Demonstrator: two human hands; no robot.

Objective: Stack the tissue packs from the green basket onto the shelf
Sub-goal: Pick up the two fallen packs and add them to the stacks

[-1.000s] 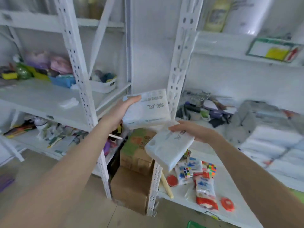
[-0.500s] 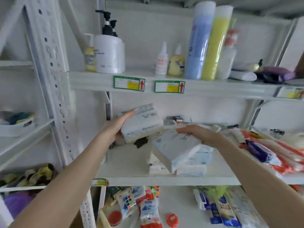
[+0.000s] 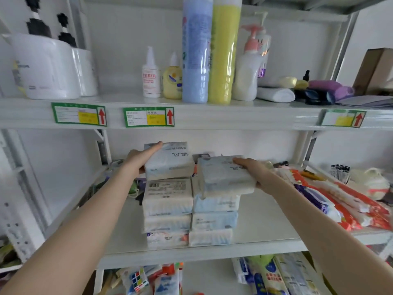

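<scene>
Both hands, left (image 3: 140, 159) and right (image 3: 253, 169), have lowered their gripped tissue packs (image 3: 170, 160) onto the stacks (image 3: 168, 201).

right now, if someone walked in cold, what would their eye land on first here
Probably the two hands at mid-shelf: the left hand grips one tissue pack above the left stack, and the right hand holds another pack over the right stack. Next, the tall blue bottle and yellow bottle side by side on the upper shelf, above green labels with red arrows.
</scene>
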